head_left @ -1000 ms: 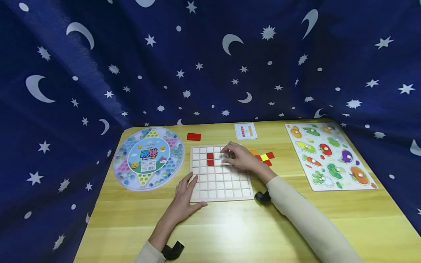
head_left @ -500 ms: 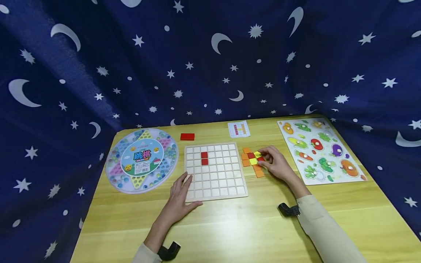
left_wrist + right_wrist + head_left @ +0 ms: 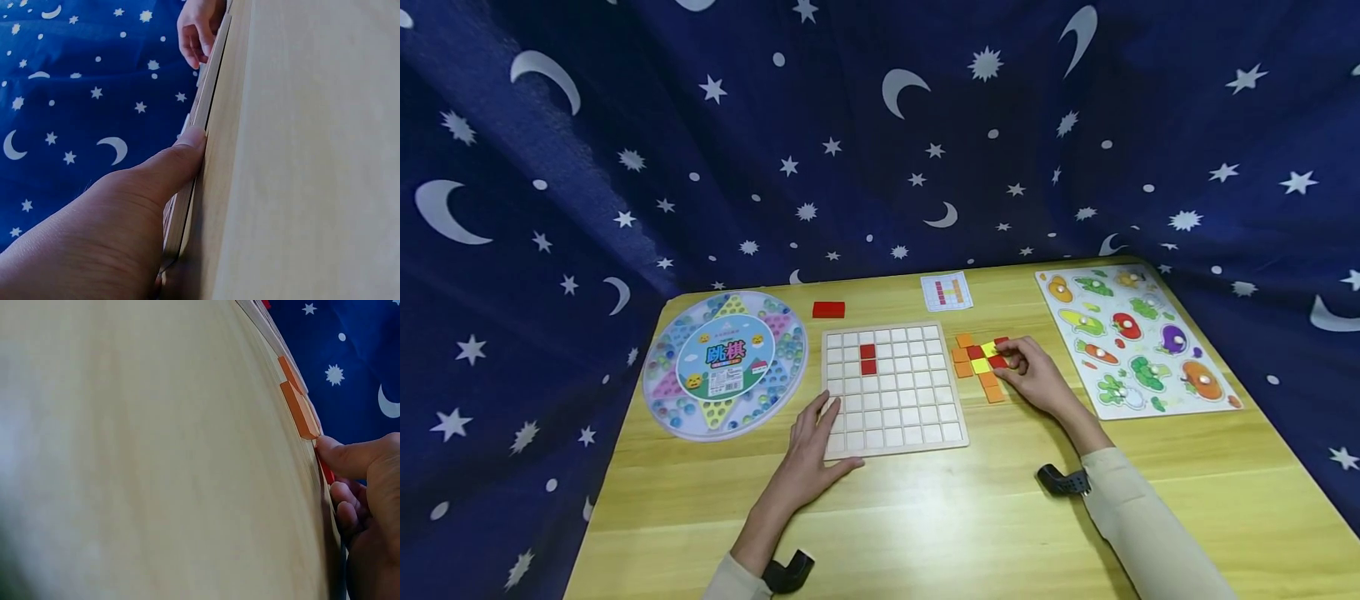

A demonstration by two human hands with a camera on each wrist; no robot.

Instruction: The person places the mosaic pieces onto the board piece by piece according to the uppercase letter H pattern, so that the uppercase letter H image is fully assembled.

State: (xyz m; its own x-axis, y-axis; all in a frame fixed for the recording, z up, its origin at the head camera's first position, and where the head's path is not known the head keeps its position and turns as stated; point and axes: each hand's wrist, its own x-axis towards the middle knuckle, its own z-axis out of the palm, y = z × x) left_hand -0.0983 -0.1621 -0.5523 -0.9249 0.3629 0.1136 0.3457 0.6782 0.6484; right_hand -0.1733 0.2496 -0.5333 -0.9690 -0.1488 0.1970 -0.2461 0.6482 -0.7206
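Observation:
A square wooden grid board (image 3: 897,387) lies mid-table, with two red tiles (image 3: 868,359) one below the other in its upper left part. My left hand (image 3: 805,458) rests at the board's near left corner, fingers at the left side. In the left wrist view its thumb (image 3: 187,147) lies against the board's edge. Right of the board, my right hand (image 3: 1037,379) pinches a red tile (image 3: 997,362) at the edge of a loose cluster. Orange tiles (image 3: 992,392) and yellow tiles (image 3: 980,366) lie beside it. The right fingers partly hide the cluster.
A small pattern card (image 3: 947,292) lies behind the board, and a red block (image 3: 828,310) to its left. A round Chinese checkers set (image 3: 726,367) stands at left, a vegetable knob puzzle (image 3: 1138,342) at right. A starry curtain (image 3: 880,167) hangs behind the table.
My right hand has left the board's upper part and moved right to the tile cluster, staying there this last half second. My left hand has stayed at the board's corner.

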